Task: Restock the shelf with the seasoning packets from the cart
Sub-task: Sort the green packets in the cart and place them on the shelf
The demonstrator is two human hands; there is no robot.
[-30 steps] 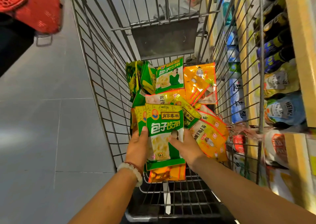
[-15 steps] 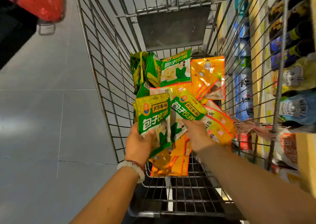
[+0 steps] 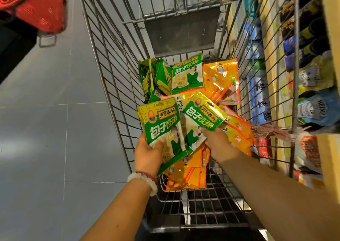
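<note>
The left hand (image 3: 149,154) grips a small stack of green seasoning packets (image 3: 161,128) by the lower edge, thumb curled over the front. The right hand (image 3: 218,143) pinches a single green packet (image 3: 202,114) by its bottom edge, tilted with its top leaning toward the cart's right wall. A second ago both hands held one bundle together; now the bundle is split, the single packet drawn off to the right while the stack stays in the left. The two lots overlap slightly at their inner edges, raised just above the heap.

That split suggests the person is sorting or counting out the green packets before carrying them to the shelf, so stocking itself has not begun.

Below the hands, orange packets (image 3: 185,178) lie on the cart (image 3: 110,78) floor near its near edge, and more orange ones (image 3: 220,80) rest toward the far right corner. Further green packets (image 3: 187,73) stand against the far wall, some on edge at the far left corner. The shelf (image 3: 329,38) runs along the cart's right side, stocked with bottles (image 3: 312,43) and pouches. A red basket (image 3: 35,3) shows at the upper left above the grey floor.
</note>
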